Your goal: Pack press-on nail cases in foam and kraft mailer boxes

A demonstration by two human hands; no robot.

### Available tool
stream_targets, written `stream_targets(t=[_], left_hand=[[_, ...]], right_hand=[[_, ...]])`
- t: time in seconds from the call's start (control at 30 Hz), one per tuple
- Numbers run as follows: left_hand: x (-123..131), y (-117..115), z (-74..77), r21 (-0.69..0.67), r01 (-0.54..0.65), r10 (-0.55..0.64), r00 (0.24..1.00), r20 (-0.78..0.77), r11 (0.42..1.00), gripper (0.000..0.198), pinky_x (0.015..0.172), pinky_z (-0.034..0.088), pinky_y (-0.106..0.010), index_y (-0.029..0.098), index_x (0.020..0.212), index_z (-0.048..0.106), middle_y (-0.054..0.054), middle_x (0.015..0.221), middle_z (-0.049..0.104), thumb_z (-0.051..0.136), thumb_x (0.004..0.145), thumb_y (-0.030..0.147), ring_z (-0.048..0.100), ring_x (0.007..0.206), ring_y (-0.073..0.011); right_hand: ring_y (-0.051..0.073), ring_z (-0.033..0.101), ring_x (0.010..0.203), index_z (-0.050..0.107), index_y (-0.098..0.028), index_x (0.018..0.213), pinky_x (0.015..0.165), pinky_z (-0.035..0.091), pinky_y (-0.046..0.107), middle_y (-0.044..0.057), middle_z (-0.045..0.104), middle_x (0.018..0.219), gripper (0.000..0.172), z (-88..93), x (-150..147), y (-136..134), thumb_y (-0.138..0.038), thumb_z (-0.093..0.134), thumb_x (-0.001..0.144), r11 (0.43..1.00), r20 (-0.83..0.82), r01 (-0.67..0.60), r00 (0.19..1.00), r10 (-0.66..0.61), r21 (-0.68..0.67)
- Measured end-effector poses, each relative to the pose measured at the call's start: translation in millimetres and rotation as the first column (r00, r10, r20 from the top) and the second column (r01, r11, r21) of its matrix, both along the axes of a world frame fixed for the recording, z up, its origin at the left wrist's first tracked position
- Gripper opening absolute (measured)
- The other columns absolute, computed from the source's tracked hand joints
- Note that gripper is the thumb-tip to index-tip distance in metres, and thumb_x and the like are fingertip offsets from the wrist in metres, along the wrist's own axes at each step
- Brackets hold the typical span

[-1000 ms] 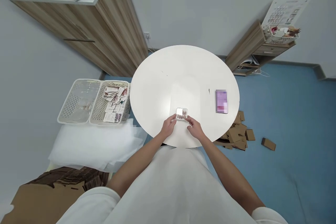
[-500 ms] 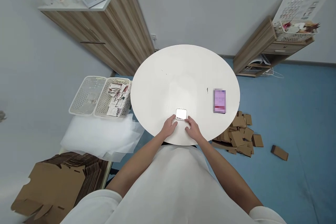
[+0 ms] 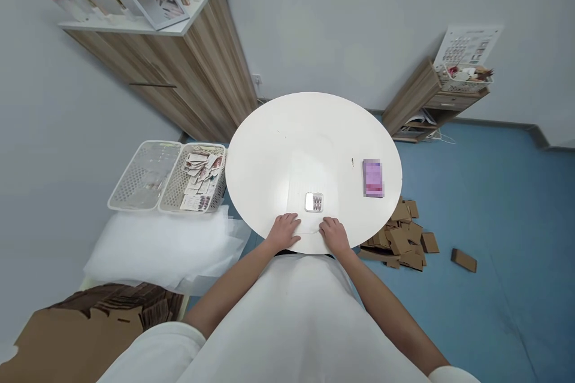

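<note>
A small clear flat case [image 3: 314,202] lies on a thin, whitish see-through sheet [image 3: 303,221] on the white table. Several dark nail-shaped pieces show in its right half, and its left half is pale and shiny. My left hand [image 3: 283,233] rests at the sheet's near left corner, fingers stretched out and thumb apart. At the near right corner is my right hand [image 3: 335,236], its fingers also apart. Neither hand touches the case, which is just beyond my fingertips. Whether any fingertip is under the sheet's edge is too small to make out.
A purple stack, blurred on top [image 3: 372,178], sits on the right of the round table [image 3: 260,131]. To the left are a basket of packets [image 3: 215,191], white sheets [image 3: 157,245] and flat cardboard [image 3: 81,341]. Cardboard boxes [image 3: 406,233] lie on the floor at right.
Both hands have let go of the case and drawn back towards me, to the sheet's near corners. The nail-shaped pieces in the case now show more clearly. The camera view has shifted.
</note>
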State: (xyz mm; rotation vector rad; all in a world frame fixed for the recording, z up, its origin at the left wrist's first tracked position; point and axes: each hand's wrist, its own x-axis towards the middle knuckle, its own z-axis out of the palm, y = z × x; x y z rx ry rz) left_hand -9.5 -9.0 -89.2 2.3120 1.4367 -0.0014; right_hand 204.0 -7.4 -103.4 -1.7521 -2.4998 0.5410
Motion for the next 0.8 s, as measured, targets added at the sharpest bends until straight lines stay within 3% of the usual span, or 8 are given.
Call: stream_targets(t=[0.2,0.3,0.43,0.53,0.57,0.67,0.8], left_hand=[[-11,-5,0.8,0.072,0.019,-0.018,1.000,-0.010,0.997,0.045,0.091,0.026,-0.041,0.023,0.115,0.045,-0.008,0.123,0.046,0.054,0.073,0.039,0.040,0.110,-0.0256],[-17,-6,1.8,0.062,0.001,-0.001,1.000,-0.012,0.998,0.026,0.091,0.026,-0.041,0.023,0.104,0.052,-0.007,0.106,0.056,0.047,0.079,0.028,0.048,0.099,-0.0223],[-24,-4,1.8,0.006,-0.035,0.034,0.998,0.051,0.999,0.021,0.086,0.030,-0.037,0.022,0.089,0.058,-0.004,0.093,0.061,0.038,0.083,0.019,0.054,0.088,-0.0178],[-28,0,0.6,-0.021,0.004,-0.001,0.992,0.125,1.000,0.022,0.081,0.034,-0.034,0.022,0.088,0.059,-0.004,0.092,0.061,0.038,0.083,0.020,0.055,0.087,-0.0174],[-29,1,0.3,-0.024,0.011,-0.008,0.989,0.145,1.000,0.022,0.079,0.035,-0.033,0.021,0.088,0.059,-0.004,0.092,0.061,0.038,0.083,0.020,0.055,0.087,-0.0176],[-30,6,0.3,-0.040,0.020,-0.010,0.970,0.243,0.999,0.023,0.076,0.038,-0.030,0.021,0.087,0.060,-0.004,0.094,0.061,0.038,0.082,0.021,0.055,0.088,-0.0169],[-29,15,1.9,-0.137,-0.114,0.157,0.918,0.363,0.984,0.022,0.072,0.040,-0.027,0.020,0.084,0.060,-0.003,0.090,0.062,0.038,0.082,0.026,0.056,0.083,-0.0160]], right_hand=[[0.019,0.050,0.082,0.055,-0.021,0.081,0.068,0.037,0.029,0.005,0.058,0.088,0.020,10.0,-14,-2,-0.022,0.035,0.086,0.996,-0.083,0.089,0.992,-0.091,-0.025],[0.017,0.051,0.079,0.054,-0.021,0.082,0.071,0.037,0.029,0.004,0.058,0.085,0.022,14.6,-21,-15,-0.023,0.033,0.087,0.993,-0.144,0.111,0.983,-0.116,-0.039],[0.020,0.050,0.094,0.053,-0.021,0.096,0.081,0.036,0.034,0.007,0.056,0.101,0.021,18.7,-22,-35,-0.033,0.043,0.082,0.989,-0.143,0.148,0.979,-0.143,0.024],[0.026,0.043,0.109,0.047,-0.021,0.112,0.089,0.031,0.040,0.011,0.050,0.117,0.047,17.2,-14,-43,-0.040,0.058,0.070,0.985,-0.087,0.164,0.984,-0.158,0.060],[0.026,0.043,0.110,0.047,-0.022,0.112,0.090,0.031,0.041,0.011,0.050,0.117,0.046,15.9,-9,-44,-0.038,0.058,0.070,0.989,-0.086,0.143,0.987,-0.138,0.047],[0.023,0.049,0.103,0.055,-0.021,0.096,0.088,0.034,0.038,0.009,0.056,0.107,0.021,11.1,3,-39,-0.027,0.043,0.080,0.982,-0.162,0.186,0.970,-0.181,0.016],[0.019,0.055,0.085,0.056,-0.020,0.086,0.075,0.041,0.033,0.007,0.060,0.090,0.028,8.3,9,-23,-0.032,0.030,0.085,0.947,-0.315,0.312,0.894,-0.319,-0.073]])
